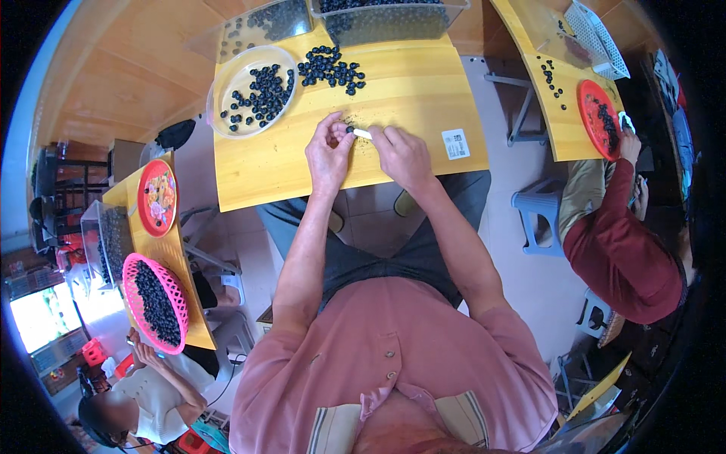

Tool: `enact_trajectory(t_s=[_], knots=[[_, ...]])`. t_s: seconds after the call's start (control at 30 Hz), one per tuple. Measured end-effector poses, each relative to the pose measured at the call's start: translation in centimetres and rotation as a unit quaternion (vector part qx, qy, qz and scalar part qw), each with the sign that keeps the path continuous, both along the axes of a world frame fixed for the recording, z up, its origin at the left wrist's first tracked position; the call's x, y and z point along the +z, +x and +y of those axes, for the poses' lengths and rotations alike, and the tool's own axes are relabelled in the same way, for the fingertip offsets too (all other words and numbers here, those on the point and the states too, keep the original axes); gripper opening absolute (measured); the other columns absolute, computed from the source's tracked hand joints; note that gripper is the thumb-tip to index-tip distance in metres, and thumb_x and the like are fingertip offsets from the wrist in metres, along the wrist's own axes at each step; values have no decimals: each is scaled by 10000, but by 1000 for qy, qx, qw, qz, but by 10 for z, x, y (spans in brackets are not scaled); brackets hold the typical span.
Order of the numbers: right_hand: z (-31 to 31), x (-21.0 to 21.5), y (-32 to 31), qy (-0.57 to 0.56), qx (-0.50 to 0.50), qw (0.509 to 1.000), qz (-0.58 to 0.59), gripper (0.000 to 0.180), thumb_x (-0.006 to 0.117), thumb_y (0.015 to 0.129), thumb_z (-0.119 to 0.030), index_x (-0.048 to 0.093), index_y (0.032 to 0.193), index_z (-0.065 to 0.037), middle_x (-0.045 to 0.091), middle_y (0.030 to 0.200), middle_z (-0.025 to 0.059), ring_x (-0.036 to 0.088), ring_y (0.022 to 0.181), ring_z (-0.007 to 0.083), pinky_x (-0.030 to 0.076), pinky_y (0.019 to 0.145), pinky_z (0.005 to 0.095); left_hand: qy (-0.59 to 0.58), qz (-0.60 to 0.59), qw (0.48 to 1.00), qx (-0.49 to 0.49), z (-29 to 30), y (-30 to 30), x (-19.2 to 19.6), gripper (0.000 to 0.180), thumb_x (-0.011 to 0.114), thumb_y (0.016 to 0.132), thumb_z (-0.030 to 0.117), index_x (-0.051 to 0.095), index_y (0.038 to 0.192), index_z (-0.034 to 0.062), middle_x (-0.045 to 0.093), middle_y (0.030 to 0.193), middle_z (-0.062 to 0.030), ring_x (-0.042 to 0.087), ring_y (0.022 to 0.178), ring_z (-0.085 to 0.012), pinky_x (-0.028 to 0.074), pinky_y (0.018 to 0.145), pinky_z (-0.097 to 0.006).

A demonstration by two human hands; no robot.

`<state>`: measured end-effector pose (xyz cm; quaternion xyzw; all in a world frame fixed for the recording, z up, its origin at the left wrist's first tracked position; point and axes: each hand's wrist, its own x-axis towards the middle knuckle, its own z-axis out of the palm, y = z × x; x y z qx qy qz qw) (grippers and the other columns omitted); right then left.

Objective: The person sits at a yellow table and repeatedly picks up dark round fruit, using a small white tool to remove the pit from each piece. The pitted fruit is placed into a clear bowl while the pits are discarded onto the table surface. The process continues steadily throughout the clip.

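Note:
Over the yellow wooden table (423,83), my left hand (329,155) pinches a small black ball (350,130) between thumb and fingers. My right hand (402,155) is closed around a short white stick-like tool (363,134), whose near end meets the ball; its tip is too small to make out. Dark crumbs lie on the wood around both hands. Beyond my left hand is a loose pile of black balls (330,68). Beside that pile, a round clear tub (215,102) holds more of them.
A clear bin (393,29) of black balls stands at the far edge. A white printed label (455,144) is stuck on the table's right. To the left, a co-worker sits by a pink basket (181,303) and a red floral tray (157,198). Another works at right over a red plate (588,113).

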<state>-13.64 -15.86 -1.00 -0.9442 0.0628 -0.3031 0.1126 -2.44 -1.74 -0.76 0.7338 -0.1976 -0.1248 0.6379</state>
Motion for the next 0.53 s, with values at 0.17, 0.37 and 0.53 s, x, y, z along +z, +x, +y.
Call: enact_trajectory(t_s=[0.17,0.37,0.53], knots=[[1,-2,0,5,-4,1000,-2,274,684,879,-104,715,1150,-80,600,841,51,688,767,222,581,643,389,-3,15,1000,-18,1,0,-3,477,732,950,-89,618,1410,-29,692,1062,-26,660,950,-93,564,887,-245],[1,0,0,9,-10,1000,5,274,677,876,-102,713,1147,-86,608,839,49,693,776,226,585,650,393,-10,23,999,-25,1,1,-4,485,737,945,-96,617,1410,-27,692,1056,-25,657,939,-92,563,886,-242],[1,1,0,15,-8,1000,4,271,682,873,-93,713,1142,-88,620,846,51,701,785,232,591,659,397,-56,40,997,-31,2,5,-10,506,763,941,-84,620,1421,-8,704,1060,-35,666,952,-96,566,889,-238]])
